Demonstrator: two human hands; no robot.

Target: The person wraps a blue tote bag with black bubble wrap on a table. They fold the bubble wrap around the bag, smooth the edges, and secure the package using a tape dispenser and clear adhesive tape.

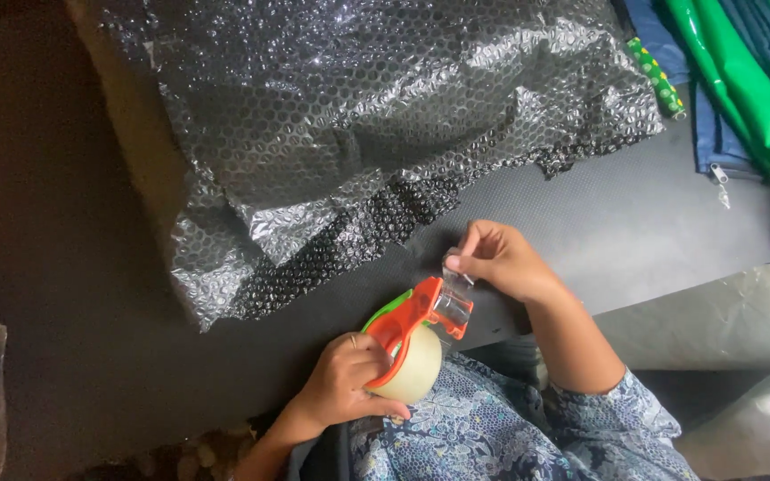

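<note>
Left hand [342, 385] grips the tape dispenser [410, 343]; right hand [503, 260] pinches the tape end [456, 283], drawing it out. Likely next: carrying it onto the bubble wrap [376, 134].

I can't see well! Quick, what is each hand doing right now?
Left hand: closed around the orange tape dispenser.
Right hand: fingers pinching the clear tape end pulled from the dispenser.

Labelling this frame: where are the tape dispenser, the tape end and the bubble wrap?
tape dispenser [407, 325]: head view, orange frame.
tape end [456, 267]: head view, clear strip at right fingertips.
bubble wrap [358, 116]: head view, sheet's middle.
</note>
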